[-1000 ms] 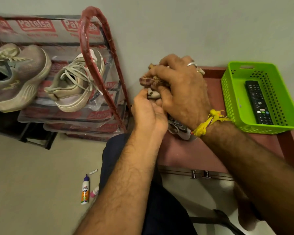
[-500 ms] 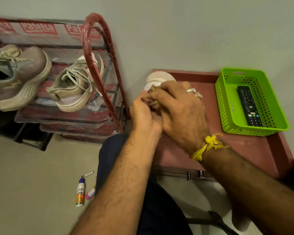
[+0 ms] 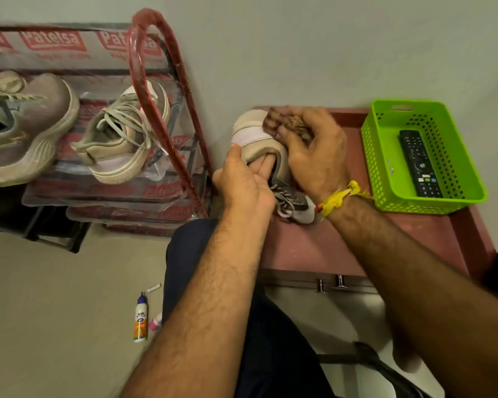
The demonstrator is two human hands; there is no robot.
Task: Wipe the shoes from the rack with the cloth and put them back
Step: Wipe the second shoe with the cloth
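So we've got the shoe up on the red bench, heel end pointing away from us, right next to the rack. Our left hand has its fingers tucked down inside the opening with the thumb clamped on the outside of the collar, so that grip is holding the shoe steady. Our right hand has the cloth bunched up in its fingers and pressed against the heel.

Handling-wise, we'd say it's a light sneaker with a soft, squishy upper and a stiffer sole. The collar hold works since the heel is the firmest bit up top. The laces hang loose, so they could snag. Two more shoes sit on the rack waiting.
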